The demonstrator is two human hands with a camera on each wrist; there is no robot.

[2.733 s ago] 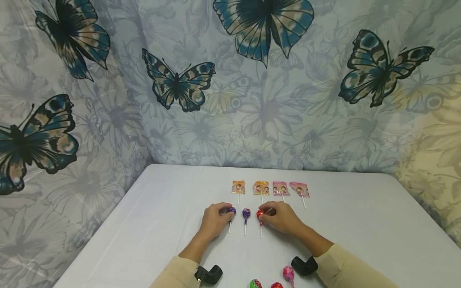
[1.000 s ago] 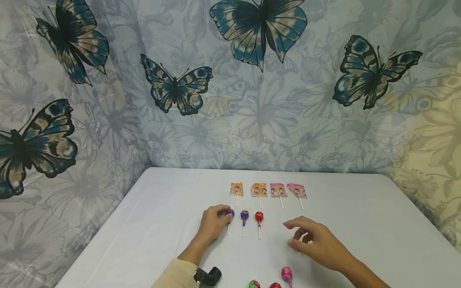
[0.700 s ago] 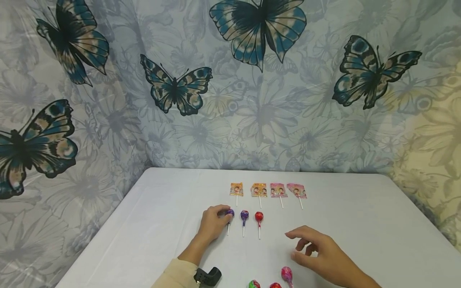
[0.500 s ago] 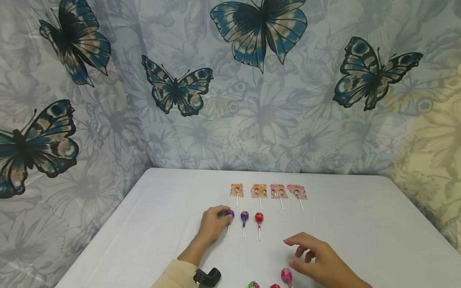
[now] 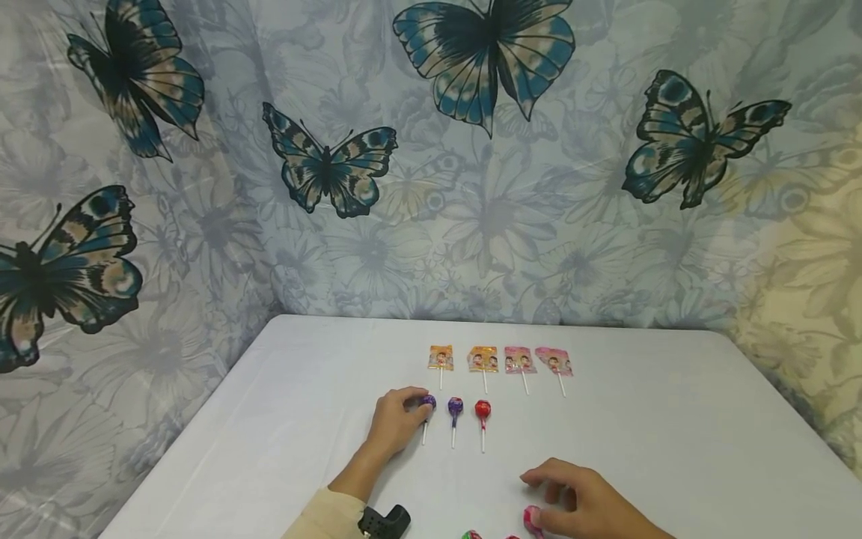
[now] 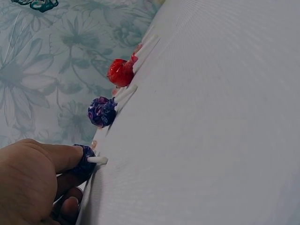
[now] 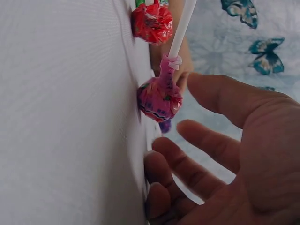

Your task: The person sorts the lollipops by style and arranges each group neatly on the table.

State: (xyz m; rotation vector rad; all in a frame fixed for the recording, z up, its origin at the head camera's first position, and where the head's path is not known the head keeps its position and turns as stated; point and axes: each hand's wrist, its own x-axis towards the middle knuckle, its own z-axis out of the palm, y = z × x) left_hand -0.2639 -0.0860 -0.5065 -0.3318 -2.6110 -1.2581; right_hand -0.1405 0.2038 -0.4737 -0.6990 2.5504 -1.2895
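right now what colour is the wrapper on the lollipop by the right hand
Pink, with small dark and green markings, on the lollipop beside the right hand; the right wrist view shows it best.

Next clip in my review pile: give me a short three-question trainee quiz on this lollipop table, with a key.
1. True or false: the left hand touches the red lollipop.
2. How many flat-wrapped lollipops lie in the far row on the table?
3. Multiple choice: the right hand is nearest to A) the pink lollipop, B) the middle purple lollipop, C) the far row.

Key:
1. False. Its fingers hold the leftmost purple lollipop; the red one lies apart, two places to the right.
2. Four: two orange, two pink.
3. A. The fingers are spread right beside its wrapped head, not yet closed round it.
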